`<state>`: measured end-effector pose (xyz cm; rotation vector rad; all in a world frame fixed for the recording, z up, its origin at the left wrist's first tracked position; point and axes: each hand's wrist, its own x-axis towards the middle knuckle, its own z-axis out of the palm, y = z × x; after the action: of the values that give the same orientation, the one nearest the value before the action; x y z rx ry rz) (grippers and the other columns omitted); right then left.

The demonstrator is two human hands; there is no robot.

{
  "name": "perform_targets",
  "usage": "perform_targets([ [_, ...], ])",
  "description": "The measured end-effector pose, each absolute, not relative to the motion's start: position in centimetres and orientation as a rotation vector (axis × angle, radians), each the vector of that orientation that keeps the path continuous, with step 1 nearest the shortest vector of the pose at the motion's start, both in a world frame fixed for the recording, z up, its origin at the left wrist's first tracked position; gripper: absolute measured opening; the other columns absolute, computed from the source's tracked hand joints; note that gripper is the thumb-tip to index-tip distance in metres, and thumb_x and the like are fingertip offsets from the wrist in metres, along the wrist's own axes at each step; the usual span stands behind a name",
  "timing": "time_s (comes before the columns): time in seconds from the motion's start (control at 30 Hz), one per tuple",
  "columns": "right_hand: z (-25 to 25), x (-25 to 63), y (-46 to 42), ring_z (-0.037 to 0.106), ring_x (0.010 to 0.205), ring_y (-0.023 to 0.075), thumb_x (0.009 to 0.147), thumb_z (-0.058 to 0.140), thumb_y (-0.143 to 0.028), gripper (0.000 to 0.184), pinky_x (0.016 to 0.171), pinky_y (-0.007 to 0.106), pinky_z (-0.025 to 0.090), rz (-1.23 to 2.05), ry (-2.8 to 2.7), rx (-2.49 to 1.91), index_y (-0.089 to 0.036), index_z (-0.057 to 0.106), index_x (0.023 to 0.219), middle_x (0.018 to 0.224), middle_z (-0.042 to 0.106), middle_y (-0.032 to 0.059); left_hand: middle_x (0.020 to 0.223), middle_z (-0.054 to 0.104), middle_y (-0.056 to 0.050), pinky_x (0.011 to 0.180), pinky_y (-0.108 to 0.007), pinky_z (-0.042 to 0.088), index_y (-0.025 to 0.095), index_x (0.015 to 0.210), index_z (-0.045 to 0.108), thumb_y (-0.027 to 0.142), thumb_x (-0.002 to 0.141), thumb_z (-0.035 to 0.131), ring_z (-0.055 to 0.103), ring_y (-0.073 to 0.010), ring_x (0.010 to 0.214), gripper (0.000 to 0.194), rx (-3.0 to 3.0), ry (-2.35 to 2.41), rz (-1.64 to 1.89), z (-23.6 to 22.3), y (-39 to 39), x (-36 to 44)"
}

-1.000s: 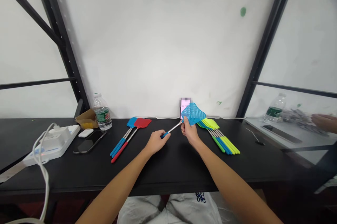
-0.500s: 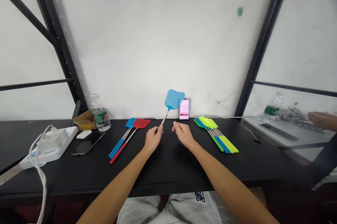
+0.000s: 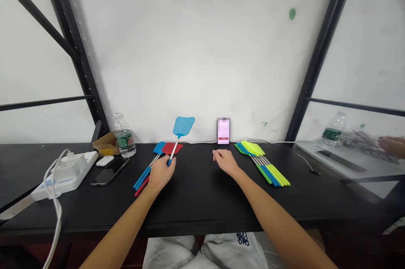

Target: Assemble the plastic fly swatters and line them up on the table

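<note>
A blue fly swatter (image 3: pixel 183 126) stands nearly upright, its mesh head leaning slightly right. Its steel handle runs down into the left hand (image 3: pixel 162 173), whose fingers curl closed around it just above the black tabletop (image 3: pixel 202 201). The right hand (image 3: pixel 224 162) lies palm down, fingers loosely open, holding nothing.

Right beside the left hand is a flat pile of three fly swatters (image 3: pixel 167 148), two blue and one red, counted by their handles. Beyond the right hand fans a group of green and yellow fly swatters (image 3: pixel 251 148), probably five, though overlap hides the exact count. Between the hands and the wall stands one phone on a stand (image 3: pixel 223 131), its screen blurred.

Further left are one water bottle (image 3: pixel 124 136) and one smartphone (image 3: pixel 109 171). A careless swing of the raised swatter could strike that bottle, and the left hand could nudge the pile.
</note>
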<state>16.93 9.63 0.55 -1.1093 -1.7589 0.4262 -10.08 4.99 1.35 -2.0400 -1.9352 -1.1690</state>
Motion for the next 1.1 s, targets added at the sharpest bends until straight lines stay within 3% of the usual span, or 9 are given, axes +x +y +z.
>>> perform_targets([
  [0.23,0.7,16.4,9.0,0.052,0.055,0.0146,0.089,0.047,-0.045,0.043,0.055,0.025,0.033,0.506,-1.825,-1.078,-0.02,0.06,0.056,0.055,0.057,-0.0002,0.055,0.046,0.001,0.057,-0.026,0.026,0.02,0.059,0.041,0.045,0.09,0.041,0.046,-0.015,0.056,0.039,-2.135,-1.886,-1.103,1.3,4.9,-10.4],
  [0.4,0.5,13.7,7.6,0.046,0.049,0.0104,0.086,0.052,-0.056,0.039,0.048,0.021,0.034,0.885,-1.735,-0.895,-0.019,0.063,0.075,0.055,0.053,-0.0028,0.058,0.051,0.001,0.055,-0.025,0.026,0.02,0.067,0.044,0.044,0.095,0.035,0.048,-0.0136,0.055,0.038,-2.505,-1.645,-1.056,0.9,3.7,-7.1],
  [0.63,0.6,12.0,8.0,0.03,0.033,0.0055,0.083,0.051,-0.06,0.044,0.033,0.019,0.02,1.241,-1.239,-0.854,-0.018,0.054,0.07,0.047,0.043,-0.0059,0.073,0.062,-0.003,0.061,-0.026,0.031,0.021,0.082,0.052,0.039,0.097,0.034,0.059,-0.0183,0.068,0.03,-2.584,-1.535,-0.842,0.8,3.5,-3.9],
  [0.87,0.8,13.7,8.9,0.042,0.034,0.0082,0.08,0.057,-0.053,0.039,0.035,0.021,0.031,1.048,-1.067,-0.937,-0.017,0.055,0.065,0.047,0.048,-0.0036,0.096,0.067,-0.007,0.062,-0.025,0.034,0.023,0.094,0.056,0.036,0.098,0.031,0.063,-0.0199,0.083,0.028,-2.437,-1.798,-0.783,0.8,5.3,-0.5],
  [1.1,0.6,14.5,9.9,0.042,0.034,0.0094,0.081,0.054,-0.054,0.041,0.036,0.023,0.032,0.942,-1.141,-0.939,-0.018,0.056,0.063,0.044,0.048,-0.0027,0.074,0.066,-0.009,0.059,-0.026,0.03,0.02,0.079,0.059,0.049,0.096,0.03,0.06,-0.0198,0.067,0.044,-2.492,-1.767,-0.83,0.9,6.4,0.2],
])
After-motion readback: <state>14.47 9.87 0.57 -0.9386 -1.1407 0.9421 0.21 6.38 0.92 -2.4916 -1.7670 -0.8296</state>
